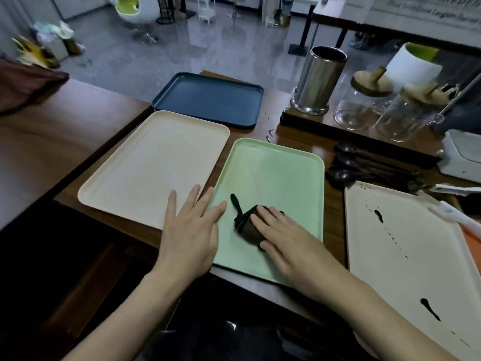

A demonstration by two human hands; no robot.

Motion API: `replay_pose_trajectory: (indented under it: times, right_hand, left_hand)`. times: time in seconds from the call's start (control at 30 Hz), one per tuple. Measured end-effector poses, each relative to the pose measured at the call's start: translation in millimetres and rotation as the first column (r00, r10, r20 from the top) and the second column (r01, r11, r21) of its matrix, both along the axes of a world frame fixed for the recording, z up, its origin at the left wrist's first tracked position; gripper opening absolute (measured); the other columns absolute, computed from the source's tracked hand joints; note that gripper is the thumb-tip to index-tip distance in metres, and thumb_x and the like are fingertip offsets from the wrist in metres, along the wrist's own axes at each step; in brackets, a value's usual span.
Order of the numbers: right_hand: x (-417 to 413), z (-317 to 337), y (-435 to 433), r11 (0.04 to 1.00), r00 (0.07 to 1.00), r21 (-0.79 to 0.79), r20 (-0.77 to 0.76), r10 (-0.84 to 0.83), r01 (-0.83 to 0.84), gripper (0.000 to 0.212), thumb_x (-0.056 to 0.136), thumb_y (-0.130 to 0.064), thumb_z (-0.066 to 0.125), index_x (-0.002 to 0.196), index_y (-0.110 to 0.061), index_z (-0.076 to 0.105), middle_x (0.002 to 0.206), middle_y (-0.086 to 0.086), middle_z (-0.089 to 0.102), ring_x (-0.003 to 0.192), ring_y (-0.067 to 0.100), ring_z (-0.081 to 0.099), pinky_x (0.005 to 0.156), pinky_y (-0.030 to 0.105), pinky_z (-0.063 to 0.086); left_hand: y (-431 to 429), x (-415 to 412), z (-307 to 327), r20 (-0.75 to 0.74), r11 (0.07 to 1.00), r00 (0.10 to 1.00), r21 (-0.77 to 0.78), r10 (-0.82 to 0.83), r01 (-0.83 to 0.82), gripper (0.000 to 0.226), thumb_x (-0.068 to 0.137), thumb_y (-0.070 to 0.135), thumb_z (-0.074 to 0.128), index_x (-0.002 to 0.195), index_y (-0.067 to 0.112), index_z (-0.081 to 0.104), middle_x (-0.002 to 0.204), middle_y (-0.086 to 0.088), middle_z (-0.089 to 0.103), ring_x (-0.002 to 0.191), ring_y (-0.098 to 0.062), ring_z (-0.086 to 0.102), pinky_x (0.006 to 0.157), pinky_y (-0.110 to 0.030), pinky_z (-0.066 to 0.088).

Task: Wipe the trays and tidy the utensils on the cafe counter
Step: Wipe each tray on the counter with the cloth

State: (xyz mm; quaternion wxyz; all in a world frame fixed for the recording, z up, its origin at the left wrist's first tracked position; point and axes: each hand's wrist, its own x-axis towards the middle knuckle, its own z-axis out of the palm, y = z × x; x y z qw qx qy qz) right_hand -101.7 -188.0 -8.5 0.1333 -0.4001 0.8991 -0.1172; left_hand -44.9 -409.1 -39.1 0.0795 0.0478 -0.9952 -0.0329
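My right hand (pixel 283 235) presses flat on a dark folded cloth (pixel 250 225) on the green tray (pixel 273 168); a dark smear (pixel 235 201) lies just left of the cloth. My left hand (pixel 190 230) rests with straight fingers across the green tray's left rim and the corner of the cream tray (pixel 153 162). A dark blue tray (pixel 210 100) lies behind them. At the right, a white tray (pixel 406 256) carries dark streaks and drops. Several dark spoons (pixel 364 165) lie on the counter beside a steel utensil holder (pixel 320 79).
Two glass jars (pixel 364 108) with wooden lids stand at the back right on a raised ledge. A white appliance (pixel 463 155) sits at the right edge. The wooden counter (pixel 65 131) extends to the left, with open floor beyond it.
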Motion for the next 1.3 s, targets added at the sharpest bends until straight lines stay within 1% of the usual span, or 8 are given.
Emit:
replay_pose_trajectory:
  times: [0.17, 0.27, 0.37, 0.63, 0.77, 0.93, 1.13, 1.3]
  right_hand:
    - [-58.7, 12.6, 10.8, 0.991, 0.991, 0.043, -0.031, -0.127, 0.129, 0.053, 0.110, -0.031, 0.030, 0.160, -0.024, 0.017, 0.168, -0.005, 0.011, 0.154, 0.015, 0.009, 0.121, 0.029, 0.015]
    - [-70.7, 13.6, 13.3, 0.989, 0.991, 0.055, -0.032, -0.133, 0.134, 0.052, 0.110, -0.030, 0.030, 0.160, -0.023, 0.018, 0.169, -0.004, 0.011, 0.154, 0.017, 0.010, 0.119, 0.036, 0.024]
    - [-64.1, 15.5, 16.3, 0.993, 0.992, 0.040, -0.065, -0.108, 0.110, 0.051, 0.110, -0.028, 0.030, 0.159, -0.021, 0.019, 0.168, -0.003, 0.014, 0.153, 0.018, 0.013, 0.116, 0.037, 0.028]
    - [25.6, 7.8, -4.8, 0.980, 0.978, -0.031, -0.072, 0.195, -0.197, 0.052, 0.108, -0.024, 0.036, 0.157, -0.014, 0.027, 0.166, 0.006, 0.021, 0.151, 0.025, 0.019, 0.121, 0.036, 0.021]
    - [10.8, 8.1, 3.8, 0.991, 0.991, -0.035, -0.042, 0.127, -0.128, 0.052, 0.109, -0.027, 0.033, 0.160, -0.021, 0.021, 0.168, -0.003, 0.013, 0.153, 0.018, 0.011, 0.120, 0.029, 0.015]
    - [-4.2, 8.9, 21.1, 0.990, 0.986, 0.011, -0.100, -0.135, 0.137, 0.053, 0.109, -0.027, 0.031, 0.159, -0.018, 0.017, 0.168, -0.001, 0.012, 0.153, 0.019, 0.012, 0.117, 0.030, 0.019]
    - [44.6, 0.2, 0.1, 0.999, 0.992, -0.040, -0.121, 0.017, -0.022, 0.052, 0.108, -0.022, 0.036, 0.158, -0.014, 0.027, 0.166, 0.004, 0.021, 0.153, 0.028, 0.019, 0.122, 0.035, 0.017]
    - [25.0, -10.1, -29.9, 0.999, 0.984, -0.038, -0.177, 0.001, -0.008, 0.050, 0.107, -0.023, 0.040, 0.155, -0.011, 0.032, 0.163, 0.007, 0.028, 0.148, 0.029, 0.026, 0.118, 0.038, 0.027]
  left_hand:
    - [-0.3, -0.3, 6.2, 0.083, 0.998, 0.996, 0.047, 0.031, -0.035, 0.053, 0.101, 0.021, 0.042, 0.151, 0.039, 0.044, 0.168, 0.005, 0.024, 0.158, -0.023, 0.008, 0.125, -0.056, -0.005]
    - [5.3, 3.5, 6.6, 0.031, 0.992, 0.995, 0.072, 0.099, -0.101, 0.050, 0.099, 0.019, 0.045, 0.145, 0.035, 0.052, 0.161, 0.003, 0.040, 0.156, -0.027, 0.018, 0.125, -0.056, 0.003]
    - [11.9, 12.8, 4.8, -0.010, 0.964, 0.977, 0.165, 0.212, -0.207, 0.053, 0.096, 0.023, 0.033, 0.143, 0.032, 0.056, 0.153, 0.004, 0.051, 0.153, -0.026, 0.025, 0.126, -0.053, 0.009]
    - [17.2, 11.5, 5.3, -0.014, 0.965, 0.977, 0.163, 0.212, -0.207, 0.049, 0.098, 0.015, 0.038, 0.142, 0.028, 0.054, 0.151, 0.002, 0.053, 0.151, -0.024, 0.030, 0.126, -0.050, 0.013]
    - [11.1, 12.9, 6.0, 0.014, 0.969, 0.981, 0.157, 0.191, -0.191, 0.051, 0.099, 0.018, 0.036, 0.146, 0.034, 0.050, 0.155, 0.007, 0.049, 0.153, -0.021, 0.025, 0.126, -0.051, 0.007]
    - [12.0, 14.5, 7.4, 0.023, 0.971, 0.983, 0.149, 0.184, -0.186, 0.058, 0.093, 0.027, 0.021, 0.143, 0.033, 0.051, 0.154, 0.008, 0.049, 0.154, -0.024, 0.024, 0.125, -0.054, 0.006]
    - [15.7, 15.1, 4.4, -0.022, 0.959, 0.981, 0.215, 0.194, -0.185, 0.059, 0.094, 0.024, 0.022, 0.147, 0.028, 0.048, 0.152, 0.005, 0.052, 0.153, -0.021, 0.025, 0.126, -0.052, 0.009]
    - [10.9, 14.0, -0.7, -0.099, 0.967, 0.977, 0.195, 0.188, -0.166, 0.064, 0.101, 0.011, 0.036, 0.162, 0.014, 0.016, 0.161, -0.002, 0.039, 0.152, -0.021, 0.030, 0.126, -0.051, 0.016]
